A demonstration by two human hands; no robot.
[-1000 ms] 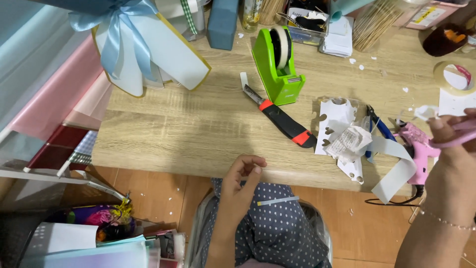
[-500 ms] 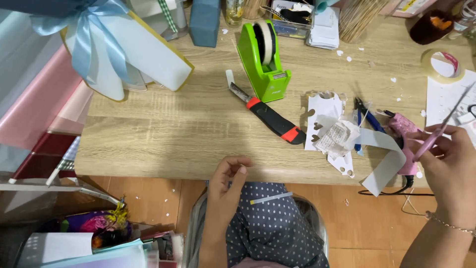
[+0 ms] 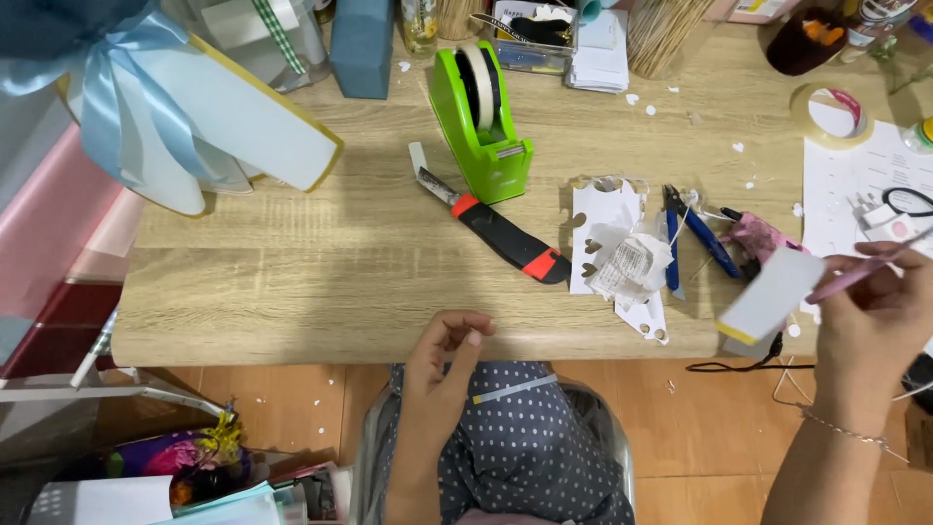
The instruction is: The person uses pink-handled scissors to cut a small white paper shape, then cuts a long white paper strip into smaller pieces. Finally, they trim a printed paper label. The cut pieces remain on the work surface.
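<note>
While curled at the table's (image 3: 292, 292) near edge, left hand (image 3: 442, 374) half open, fingers bent loosely, pinching nothing visible, hovering over the lap in dotted fabric. Right hand (image 3: 875, 321) closed in a tight grip round a thin pink tool (image 3: 865, 272), slanting up to the right; whether also touching the white strip (image 3: 773, 295) with its yellow end, cannot tell. Strip lying tilted at the table's front edge, just beside that hand. Left of it, punched white paper (image 3: 607, 243) and blue pliers (image 3: 695, 238). Farther left, red-and-black utility knife (image 3: 501, 238), blade toward the green tape dispenser (image 3: 481, 117). Tape roll (image 3: 826, 112) near the far right.
</note>
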